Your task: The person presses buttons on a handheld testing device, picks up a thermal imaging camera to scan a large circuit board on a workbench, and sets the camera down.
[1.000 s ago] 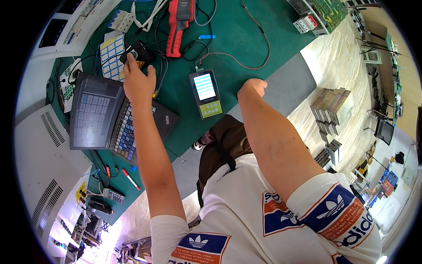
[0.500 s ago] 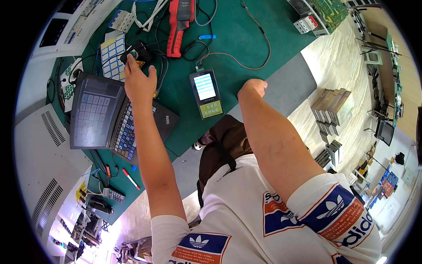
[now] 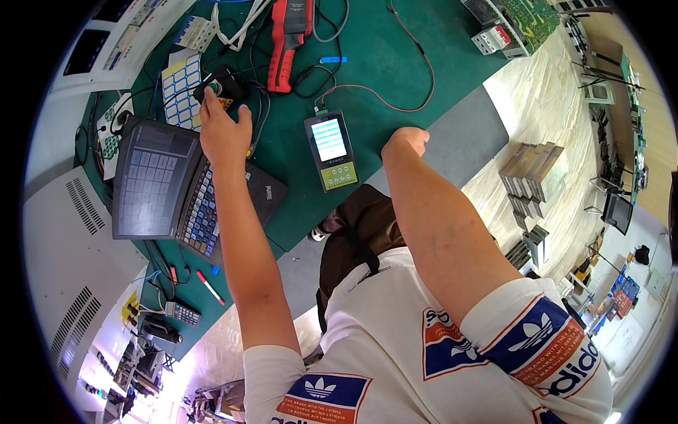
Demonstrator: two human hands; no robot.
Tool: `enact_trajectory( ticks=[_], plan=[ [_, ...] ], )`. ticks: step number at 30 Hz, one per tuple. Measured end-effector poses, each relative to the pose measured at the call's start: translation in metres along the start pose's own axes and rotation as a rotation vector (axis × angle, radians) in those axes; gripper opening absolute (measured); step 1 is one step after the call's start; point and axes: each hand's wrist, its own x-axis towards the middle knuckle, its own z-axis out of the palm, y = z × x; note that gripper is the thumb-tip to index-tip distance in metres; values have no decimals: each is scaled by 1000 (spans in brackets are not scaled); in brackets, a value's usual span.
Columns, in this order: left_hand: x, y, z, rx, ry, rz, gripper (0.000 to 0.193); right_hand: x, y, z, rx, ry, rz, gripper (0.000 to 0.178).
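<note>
My left hand [image 3: 224,134] reaches over the laptop's upper corner, its thumb spread away from the other fingers. Its fingertips touch a small black box [image 3: 229,83] with a round silver-green top part, partly covered by the hand. Under my forearm the black laptop [image 3: 152,180] stands unfolded with its screen lit. My right hand [image 3: 408,141] rests curled in a fist at the table's edge, with nothing visible in it. Between the hands lies a handheld meter [image 3: 331,150] with a lit screen and yellow-green keypad; a thin red lead [image 3: 395,109] is plugged into its top.
A red and black clamp meter [image 3: 284,53] lies beyond the left hand among tangled cables. Blue-bordered label sheets [image 3: 182,92] are beside the black box. A red-white marker [image 3: 210,287] and a calculator [image 3: 183,313] lie at left. A metal-cased unit [image 3: 498,32] sits far right on the green table.
</note>
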Motion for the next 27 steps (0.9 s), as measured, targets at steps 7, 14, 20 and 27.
enact_trajectory(
  ticks=[7,14,20,27],
  plan=[
    [0,0,1,-7,26,0,77,7,1,3,-17,1,13,67],
    [1,0,1,-59,6,-31,78,5,1,3,-4,16,4,67],
    [1,-2,0,-66,12,-25,74,5,1,3,2,17,4,67],
    [3,0,-3,-62,4,-28,72,2,1,2,4,9,-1,68]
  ],
)
